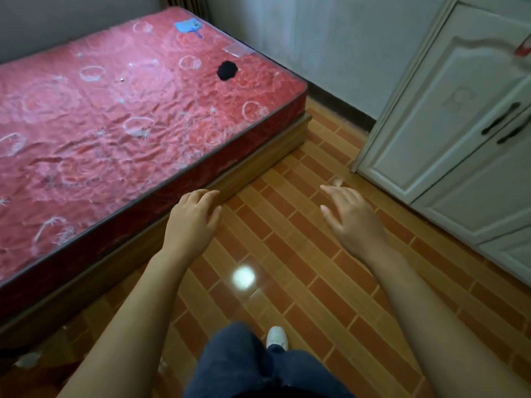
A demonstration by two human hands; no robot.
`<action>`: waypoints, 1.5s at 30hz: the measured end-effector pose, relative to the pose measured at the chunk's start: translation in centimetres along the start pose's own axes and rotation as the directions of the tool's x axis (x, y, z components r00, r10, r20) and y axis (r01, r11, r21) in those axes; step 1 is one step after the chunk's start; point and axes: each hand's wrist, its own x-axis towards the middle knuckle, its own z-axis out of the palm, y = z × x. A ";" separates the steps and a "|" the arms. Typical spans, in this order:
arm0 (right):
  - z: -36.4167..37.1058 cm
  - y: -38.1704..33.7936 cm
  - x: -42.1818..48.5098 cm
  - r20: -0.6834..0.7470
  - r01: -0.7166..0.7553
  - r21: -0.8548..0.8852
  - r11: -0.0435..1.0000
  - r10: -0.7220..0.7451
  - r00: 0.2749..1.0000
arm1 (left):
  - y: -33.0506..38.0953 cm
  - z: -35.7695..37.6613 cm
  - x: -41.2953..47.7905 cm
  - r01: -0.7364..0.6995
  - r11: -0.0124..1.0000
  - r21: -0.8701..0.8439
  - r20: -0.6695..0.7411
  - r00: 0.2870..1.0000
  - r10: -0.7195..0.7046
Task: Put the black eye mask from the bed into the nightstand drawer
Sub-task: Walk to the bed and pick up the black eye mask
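Observation:
The black eye mask lies bunched on the red mattress, near its far right corner. My left hand hovers over the bed's wooden side rail, fingers loosely apart, holding nothing. Over the tiled floor to its right, my right hand is spread and empty too. Both hands are well short of the mask. No nightstand or drawer is in view.
A blue object lies at the mattress's far end, and a clear flat piece sits near the mask. A white wardrobe with dark handles stands on the right. Brick-pattern floor runs between bed and wardrobe; my leg and white shoe are below.

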 end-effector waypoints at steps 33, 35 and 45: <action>-0.2 4.9 45.6 -0.092 0.059 0.044 0.997 -0.054 0.994 | -2.4 -0.5 46.1 -0.073 0.997 0.006 0.006 0.997 0.073; -0.1 5.6 48.9 -0.082 0.079 0.055 0.995 -0.075 0.994 | -2.2 -0.1 48.6 -0.049 0.999 0.011 0.002 0.999 0.049; -1.8 10.8 67.8 0.063 0.224 0.042 0.974 -0.226 0.972 | 0.8 0.9 63.6 0.124 0.991 0.044 -0.054 0.991 -0.121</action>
